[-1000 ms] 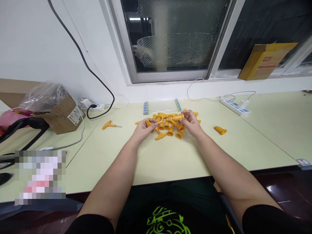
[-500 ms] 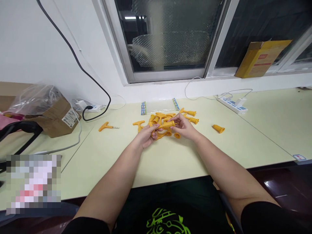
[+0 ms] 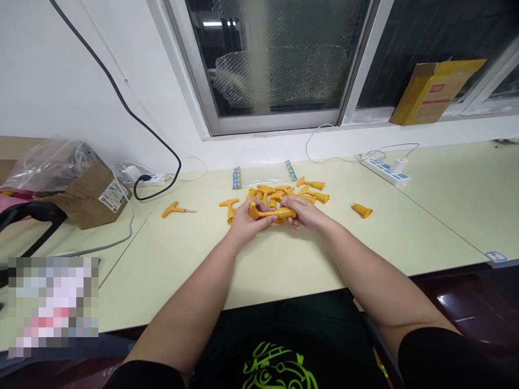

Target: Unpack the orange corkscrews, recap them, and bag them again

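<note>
Between my hands lies a yellow corkscrew, held almost level, with its ribbed sleeve over the screw. My left hand is closed around its T-shaped handle end. The fingers of my right hand are closed on the sleeve at the other end. Just behind my hands is a pile of yellow corkscrews, partly hidden by my fingers. Off to the left, a corkscrew without a sleeve shows its bare metal screw. A loose yellow sleeve lies to the right.
A clear plastic bag with patterned ends lies behind the pile. Power strips with cables stand along the wall. At the left are a cardboard box and a black cable. A yellow carton leans against the window.
The corkscrew has turned in my hands, so its handle now shows above my left fingers. My right hand has moved from pinching near the sleeve's end to wrapping around it.
</note>
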Demonstrator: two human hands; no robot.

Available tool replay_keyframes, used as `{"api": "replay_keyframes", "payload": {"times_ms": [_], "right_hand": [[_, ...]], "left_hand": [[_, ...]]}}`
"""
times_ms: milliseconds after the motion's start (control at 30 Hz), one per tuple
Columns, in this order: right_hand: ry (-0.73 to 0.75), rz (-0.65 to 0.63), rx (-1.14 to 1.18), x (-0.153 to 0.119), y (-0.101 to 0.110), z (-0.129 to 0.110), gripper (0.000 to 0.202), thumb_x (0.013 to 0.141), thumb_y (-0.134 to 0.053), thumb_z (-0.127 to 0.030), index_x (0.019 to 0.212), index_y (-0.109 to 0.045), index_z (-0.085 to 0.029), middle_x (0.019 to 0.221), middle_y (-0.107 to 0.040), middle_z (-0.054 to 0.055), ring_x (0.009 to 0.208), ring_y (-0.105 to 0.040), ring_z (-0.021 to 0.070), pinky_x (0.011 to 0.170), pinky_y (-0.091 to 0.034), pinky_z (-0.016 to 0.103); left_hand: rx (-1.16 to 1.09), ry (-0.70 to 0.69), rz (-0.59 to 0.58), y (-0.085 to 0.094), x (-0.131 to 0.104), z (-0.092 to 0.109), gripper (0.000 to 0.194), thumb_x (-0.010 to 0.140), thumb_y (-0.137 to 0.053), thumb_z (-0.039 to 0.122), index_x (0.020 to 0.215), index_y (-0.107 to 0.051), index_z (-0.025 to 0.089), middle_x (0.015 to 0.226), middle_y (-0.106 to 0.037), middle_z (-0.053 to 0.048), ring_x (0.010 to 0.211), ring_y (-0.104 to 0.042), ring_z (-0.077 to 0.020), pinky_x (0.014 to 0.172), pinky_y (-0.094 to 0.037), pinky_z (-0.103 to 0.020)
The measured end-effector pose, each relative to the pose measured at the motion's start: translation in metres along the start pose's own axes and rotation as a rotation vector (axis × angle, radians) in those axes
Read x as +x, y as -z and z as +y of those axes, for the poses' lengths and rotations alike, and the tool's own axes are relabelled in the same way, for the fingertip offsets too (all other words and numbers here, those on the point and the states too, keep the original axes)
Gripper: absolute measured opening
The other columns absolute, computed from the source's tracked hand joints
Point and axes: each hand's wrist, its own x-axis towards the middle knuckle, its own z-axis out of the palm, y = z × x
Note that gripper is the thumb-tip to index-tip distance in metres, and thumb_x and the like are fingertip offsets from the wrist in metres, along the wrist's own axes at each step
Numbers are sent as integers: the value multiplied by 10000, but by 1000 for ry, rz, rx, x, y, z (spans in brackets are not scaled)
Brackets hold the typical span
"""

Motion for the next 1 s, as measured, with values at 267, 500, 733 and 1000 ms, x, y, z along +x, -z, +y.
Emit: {"api": "replay_keyframes", "payload": {"times_ms": [267,500,733,1000], "right_hand": [[387,90,-282,-4,-6,4,351,786,-828,-460,925,-593,-241,675,-505,-51,576,-442,129,540,-368,256],[-40,-22,131,-6,-14,-13,490,791,-789,-586,714,-444,-247,499,-356,-92,409,-235,76,380,-174,211],[-216,-98,122,-3,-1,-9,455,807,-752,-630,775,-582,-209,499,-459,-53,409,-330,83,372,-251,207],[140,471,-175,10,30,5,304,786,-746,-476,905,-592,-242,685,-564,-39,610,-517,150,577,-425,281]], "left_hand": [[-201,284,-19,9,9,1,556,626,-957,395,821,-469,216,652,-572,70,458,-448,-46,441,-278,-191],[346,-465,9,16,2,4,259,780,-878,334,835,-658,209,839,-721,-21,805,-682,-173,781,-535,-324],[585,-564,-174,25,4,-1,320,863,-802,360,1141,-694,244,1058,-755,-54,955,-705,-207,877,-546,-352],[1042,25,440,92,22,-7,610,783,-728,274,1366,-549,245,1353,-586,-132,1348,-474,-353,1177,-346,-553]]}}
